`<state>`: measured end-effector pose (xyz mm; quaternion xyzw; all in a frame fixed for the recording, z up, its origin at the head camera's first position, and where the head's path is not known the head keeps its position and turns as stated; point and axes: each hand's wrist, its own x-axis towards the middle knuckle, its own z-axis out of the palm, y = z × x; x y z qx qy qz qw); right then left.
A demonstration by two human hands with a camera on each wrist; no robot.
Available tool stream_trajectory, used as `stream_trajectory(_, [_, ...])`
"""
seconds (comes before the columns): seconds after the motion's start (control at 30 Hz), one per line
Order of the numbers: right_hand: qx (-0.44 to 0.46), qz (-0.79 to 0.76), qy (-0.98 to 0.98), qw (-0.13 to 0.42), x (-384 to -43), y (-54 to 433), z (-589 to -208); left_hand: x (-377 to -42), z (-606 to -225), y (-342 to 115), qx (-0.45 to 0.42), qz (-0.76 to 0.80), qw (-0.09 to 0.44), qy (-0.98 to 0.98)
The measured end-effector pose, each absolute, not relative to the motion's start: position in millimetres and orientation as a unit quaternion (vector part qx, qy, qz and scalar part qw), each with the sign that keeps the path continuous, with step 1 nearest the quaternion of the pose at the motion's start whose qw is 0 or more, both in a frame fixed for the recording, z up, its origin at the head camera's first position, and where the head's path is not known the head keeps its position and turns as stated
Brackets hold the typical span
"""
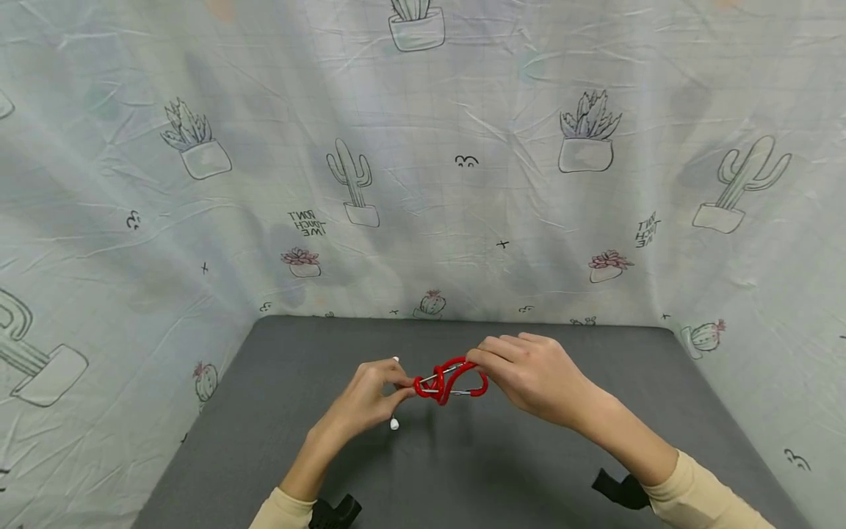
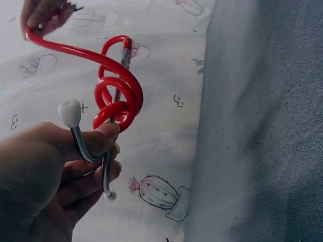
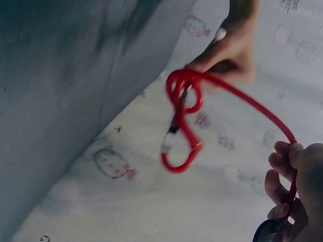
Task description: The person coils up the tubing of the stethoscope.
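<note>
A stethoscope with red tubing [image 1: 444, 386] is held in the air above the grey table, between both hands. My left hand [image 1: 369, 397] pinches its metal ear tubes [image 2: 106, 171] between thumb and fingers, close to the red coils. White ear tips [image 2: 69, 112] stick out on either side of that hand. The red tubing is wound in loops around the metal tubes, and its forked end [image 3: 176, 169] forms a rounded bow. My right hand [image 1: 529, 373] grips the tubing's free length, pulled out from the coils. A dark round chest piece [image 3: 265, 232] shows at the right hand's lower fingers.
The grey table [image 1: 297, 470] lies under the hands. Whitish cloth [image 1: 423, 191] printed with potted cacti hangs behind it and along both sides. Black wrist mounts [image 1: 621, 488] are strapped near the sleeves.
</note>
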<state>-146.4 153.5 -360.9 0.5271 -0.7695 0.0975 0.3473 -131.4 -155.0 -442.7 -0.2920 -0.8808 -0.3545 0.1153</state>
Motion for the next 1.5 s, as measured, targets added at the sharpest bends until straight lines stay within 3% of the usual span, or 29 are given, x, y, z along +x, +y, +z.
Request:
stream_trajectory(0.23, [0.505, 0.131, -0.767, 0.372, -181.0, 157.0, -367.0, -131.6, -442.0, -160.1, -0.318, -0.35, 0.132, -0.871])
stream_trajectory(0.5, [0.491, 0.138, -0.775, 0.372, -204.1, 158.3, -377.1, -131.1, -438.8, -162.5, -0.336, -0.358, 0.104, -0.865])
stream_trajectory(0.9, [0.486, 0.135, -0.788, 0.352, -209.5, 149.5, -390.0, -130.8, -442.3, -159.0, -0.419, -0.38, 0.121, -0.816])
stream_trajectory(1.5, [0.485, 0.19, -0.803, 0.289, -199.1, 145.4, -431.9, -119.2, -445.8, -159.1, -0.44, -0.425, 0.124, -0.781])
